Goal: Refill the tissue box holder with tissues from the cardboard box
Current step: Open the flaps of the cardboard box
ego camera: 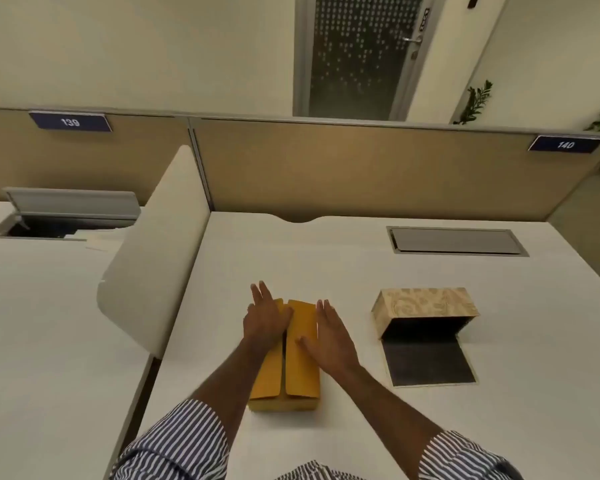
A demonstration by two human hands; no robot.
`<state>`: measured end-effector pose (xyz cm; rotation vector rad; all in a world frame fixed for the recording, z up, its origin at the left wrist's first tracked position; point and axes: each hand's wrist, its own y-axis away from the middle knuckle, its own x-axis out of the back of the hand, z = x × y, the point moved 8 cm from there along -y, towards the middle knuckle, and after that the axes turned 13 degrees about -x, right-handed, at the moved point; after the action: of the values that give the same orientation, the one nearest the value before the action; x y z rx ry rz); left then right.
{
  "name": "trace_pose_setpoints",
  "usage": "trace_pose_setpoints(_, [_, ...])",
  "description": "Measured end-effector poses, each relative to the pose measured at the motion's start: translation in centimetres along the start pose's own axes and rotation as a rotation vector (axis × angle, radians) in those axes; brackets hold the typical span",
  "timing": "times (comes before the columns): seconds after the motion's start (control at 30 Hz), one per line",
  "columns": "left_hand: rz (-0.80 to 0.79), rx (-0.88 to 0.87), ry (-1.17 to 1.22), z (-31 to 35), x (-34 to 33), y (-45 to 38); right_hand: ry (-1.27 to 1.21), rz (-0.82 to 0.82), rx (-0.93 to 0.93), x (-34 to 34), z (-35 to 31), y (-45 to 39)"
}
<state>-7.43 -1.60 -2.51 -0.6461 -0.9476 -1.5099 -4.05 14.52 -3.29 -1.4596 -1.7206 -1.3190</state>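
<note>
Cardboard box (300, 372) of yellow-brown colour lies on the white table (326, 258), close to the person, with its long side pointing away from them. Its two top flaps are folded down and meet along a dark narrow slit in the middle; the left flap has a small notch at the far end. The left hand (265, 318) lies flat on the left flap, fingers stretched and pointing away. The right hand (328, 336) is flat at the right flap, thumb (305, 342) near the slit. Both grips are apart, palms down, closed on nothing.

To the right of the box, well apart from it, stands the tissue box holder (425, 306). It has a pale beige surface with a curling ornament pattern. Its side facing the person is open, the inside looks black, and a dark flap (430, 362) with a light edge lies flat on the table in front of it.

Both arms wear striped sleeves (177, 441), rolled up. A grey hatch (456, 241) is set into the table farther back.
</note>
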Motion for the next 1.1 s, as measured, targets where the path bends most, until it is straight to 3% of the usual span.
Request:
trace_pose_setpoints(0.27, [0.005,0.019,0.141,-1.4,0.1,-0.2,-0.049,-0.183,-0.116,-2.8,-1.0,0.7])
trace_pose_setpoints(0.5, [0.0,-0.019,0.33,-3.1,0.6,-0.7,-0.108,-0.164,-0.149,-3.4,-1.2,1.0])
trace_pose_setpoints(0.67, [-0.006,-0.007,0.672,-5.5,1.9,-0.5,-0.318,-0.055,-0.121,-1.1,-1.4,1.2])
trace_pose_setpoints(0.8, [0.048,-0.021,0.908,-8.6,3.4,0.3,-0.475,0.104,-0.224,2.3,1.1,1.0])
trace_pose_setpoints(1.1, [0.126,0.217,0.739,-15.3,2.6,0.9,-0.706,0.175,-0.538,1.5,8.9,1.3])
